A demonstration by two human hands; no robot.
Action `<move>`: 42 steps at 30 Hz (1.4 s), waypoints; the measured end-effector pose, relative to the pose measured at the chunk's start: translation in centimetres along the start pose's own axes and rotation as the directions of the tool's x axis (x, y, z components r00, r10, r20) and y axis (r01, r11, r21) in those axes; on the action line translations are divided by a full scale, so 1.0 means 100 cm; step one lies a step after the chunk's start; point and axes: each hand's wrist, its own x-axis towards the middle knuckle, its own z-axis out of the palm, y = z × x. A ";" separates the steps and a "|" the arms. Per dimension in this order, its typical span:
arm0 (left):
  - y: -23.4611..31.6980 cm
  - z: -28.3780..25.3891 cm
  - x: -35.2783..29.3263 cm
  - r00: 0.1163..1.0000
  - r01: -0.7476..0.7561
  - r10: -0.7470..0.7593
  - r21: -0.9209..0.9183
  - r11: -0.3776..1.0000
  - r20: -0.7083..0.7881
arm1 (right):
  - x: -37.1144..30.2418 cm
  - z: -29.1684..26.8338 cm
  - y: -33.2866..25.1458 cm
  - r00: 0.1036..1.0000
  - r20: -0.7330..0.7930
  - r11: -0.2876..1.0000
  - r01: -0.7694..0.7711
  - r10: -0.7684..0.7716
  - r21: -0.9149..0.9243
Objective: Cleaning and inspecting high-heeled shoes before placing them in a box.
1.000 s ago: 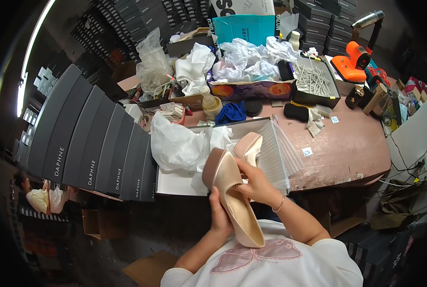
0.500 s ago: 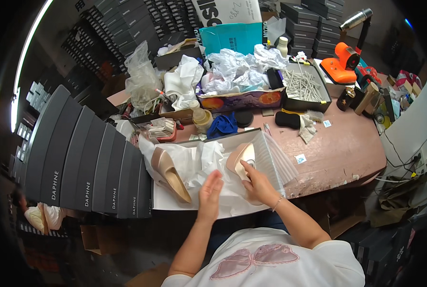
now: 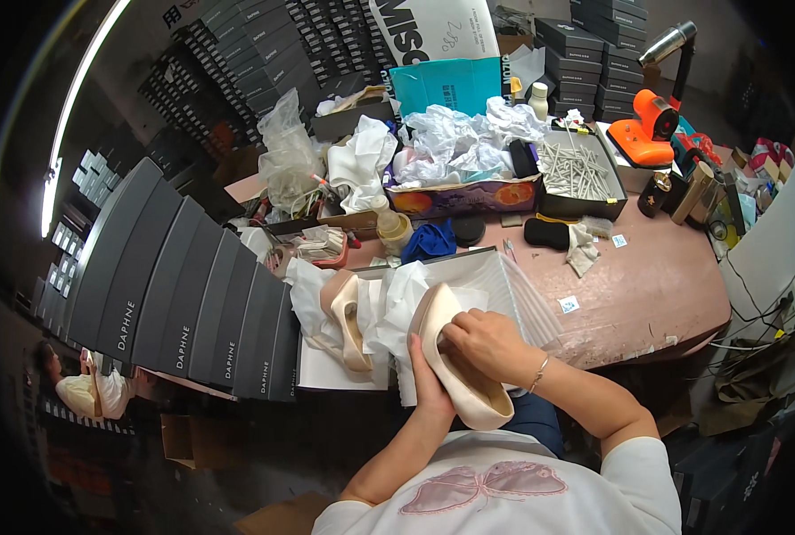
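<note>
A pale beige high-heeled pump [image 3: 460, 392] is held up in front of my body, over the near edge of an open shoebox [image 3: 326, 373]. My left hand [image 3: 430, 382] is closed around the pump's left side. Bent fingers of my right hand [image 3: 491, 343] reach into the pump's opening; their tips, and anything they pinch, are hidden. The matching pump [image 3: 337, 301] lies on its side in the left part of the box. White tissue paper [image 3: 402, 308] is bunched between the two shoes.
Grey shoeboxes [image 3: 170, 276] stand in a row at the left. Behind the open box are a pump bottle [image 3: 392, 227], a blue cloth [image 3: 430, 241] and a carton of crumpled paper [image 3: 464, 196]. A black sponge [image 3: 547, 234] and an orange device [image 3: 643, 134] are at the right.
The right-hand pump has come up out of the box toward me, and my left hand has closed on it. My right hand's fingers have moved into its opening. The other pump has been turned.
</note>
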 end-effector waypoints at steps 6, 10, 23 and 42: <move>-0.002 -0.025 -0.004 0.986 -0.102 0.094 -0.048 0.994 -0.141 | -0.006 0.041 -0.004 0.996 0.045 0.993 -0.082 0.078 0.085; 0.021 -0.032 -0.001 0.986 -0.145 0.140 -0.059 0.988 -0.087 | -0.012 0.031 -0.009 0.965 0.015 0.846 -0.238 0.263 0.477; 0.017 -0.022 -0.012 0.985 -0.122 0.124 0.027 0.992 -0.116 | 0.018 0.042 -0.010 0.982 0.012 0.981 0.189 -0.188 -0.051; 0.036 -0.033 -0.018 0.963 -0.265 0.266 0.049 0.963 -0.030 | -0.008 0.018 -0.035 0.997 0.069 0.762 -0.022 -0.030 0.647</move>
